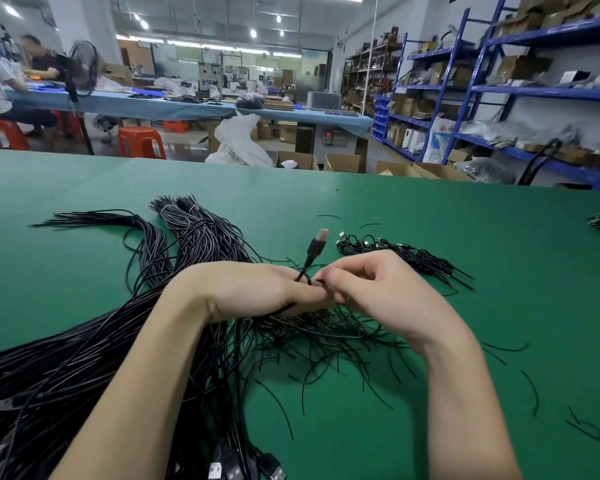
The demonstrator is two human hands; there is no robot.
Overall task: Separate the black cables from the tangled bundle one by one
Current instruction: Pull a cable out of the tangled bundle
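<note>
Over the green desk (430, 237), one black cable (313, 252) is gripped by the left hand (257, 289) and pinched by the right hand (368, 282), above the tangled bundle (84, 358).

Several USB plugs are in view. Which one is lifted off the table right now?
The USB plug sticking up just beyond the left hand, on the cable that hand grips. The other plugs lie flat: some at the near table edge, some in the small bundle farther right.

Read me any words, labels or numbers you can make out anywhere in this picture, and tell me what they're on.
None can be read for certain.
Red digits glow on a small display under the far blue table, too blurred to read.
Printing on the white boxes on the blue shelving: too small.
</note>
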